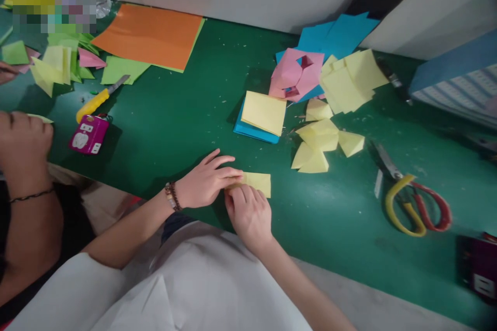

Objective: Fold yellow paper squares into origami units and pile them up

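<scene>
A folded piece of pale yellow paper (256, 183) lies on the green mat (174, 114) close to the front edge. My left hand (205, 181), with beaded bracelets at the wrist, rests its fingers across the paper's left end. My right hand (248, 214) pinches the near edge of the same paper, and both hands hide its left part. Just beyond them, a stack of yellow squares (264, 112) sits on blue sheets (252, 132). Several folded yellow pieces (314, 142) lie to the right.
A co-worker's hand (23, 137) and arm occupy the left side. Red-and-yellow scissors (415, 204), a yellow utility knife (101, 98), a pink power socket (89, 134), orange paper (149, 36), and pink and blue sheets (297, 75) lie around the mat. A wall runs behind it.
</scene>
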Demonstrator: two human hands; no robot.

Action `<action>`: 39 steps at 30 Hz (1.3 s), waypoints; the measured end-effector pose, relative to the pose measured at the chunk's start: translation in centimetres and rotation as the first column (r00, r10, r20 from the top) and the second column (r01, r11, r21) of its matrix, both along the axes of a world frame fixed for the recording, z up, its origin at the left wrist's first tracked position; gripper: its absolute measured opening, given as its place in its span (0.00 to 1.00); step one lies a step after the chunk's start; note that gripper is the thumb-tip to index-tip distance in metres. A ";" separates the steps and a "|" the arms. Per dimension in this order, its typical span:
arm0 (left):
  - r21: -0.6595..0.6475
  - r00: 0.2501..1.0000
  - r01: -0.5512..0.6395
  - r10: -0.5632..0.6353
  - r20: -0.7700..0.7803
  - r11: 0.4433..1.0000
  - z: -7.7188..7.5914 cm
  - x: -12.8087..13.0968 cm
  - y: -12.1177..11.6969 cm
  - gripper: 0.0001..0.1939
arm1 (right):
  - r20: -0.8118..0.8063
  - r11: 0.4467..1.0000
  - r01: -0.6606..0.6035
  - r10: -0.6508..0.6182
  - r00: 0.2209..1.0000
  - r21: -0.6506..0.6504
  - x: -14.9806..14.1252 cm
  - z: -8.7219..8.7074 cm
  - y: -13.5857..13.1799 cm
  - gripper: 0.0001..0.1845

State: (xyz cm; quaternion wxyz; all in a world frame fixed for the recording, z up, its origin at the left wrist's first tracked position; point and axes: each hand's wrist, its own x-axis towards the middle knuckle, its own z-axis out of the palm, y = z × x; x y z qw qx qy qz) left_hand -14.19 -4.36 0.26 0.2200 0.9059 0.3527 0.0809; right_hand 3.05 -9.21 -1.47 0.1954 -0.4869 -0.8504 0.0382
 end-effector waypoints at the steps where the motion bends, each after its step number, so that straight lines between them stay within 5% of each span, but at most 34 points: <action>1: 0.004 1.000 -0.005 0.005 0.002 1.000 -0.1 0.0 0.0 0.25 | -0.013 1.000 -0.008 0.008 1.000 -0.005 -0.3 0.1 -0.1 0.14; 6: 0.014 1.000 -0.024 0.024 -0.003 1.000 -0.2 0.3 -0.3 0.23 | -0.125 0.997 -0.055 0.049 0.991 -0.045 0.9 1.3 0.4 0.10; 8: 0.025 0.999 -0.040 0.039 0.005 0.999 -0.1 0.5 -0.4 0.22 | -0.241 0.992 0.097 -0.114 0.964 -0.080 3.2 1.8 1.0 0.10; 11: 0.049 0.996 -0.072 0.069 0.050 0.996 0.1 1.0 -0.5 0.17 | -0.201 0.929 0.323 -0.356 0.913 -0.181 6.6 1.9 1.8 0.16; 17: 0.112 0.990 -0.081 0.067 0.124 0.990 0.3 1.7 -0.5 0.12 | -0.241 0.920 0.254 -0.330 0.913 -0.297 8.1 1.2 1.5 0.11; 22: 0.132 0.990 -0.064 0.046 0.137 0.989 0.7 2.0 -0.5 0.18 | -0.314 0.896 0.282 -0.393 0.864 -0.344 8.0 1.1 1.6 0.15; 26: 0.197 0.982 -0.073 0.037 0.183 0.978 0.9 2.3 -0.3 0.24 | -0.391 0.939 0.146 -0.267 0.881 -0.312 8.4 1.6 1.7 0.06; 32: 0.328 0.980 -0.105 0.041 0.197 0.939 0.4 2.4 0.2 0.14 | -0.296 0.998 -0.043 0.055 0.954 0.050 8.1 1.9 1.0 0.08; 39: 0.146 0.999 0.002 -0.009 0.047 0.989 0.2 1.3 0.1 0.14 | -0.116 0.983 -0.180 0.182 0.976 0.026 9.2 1.0 1.2 0.09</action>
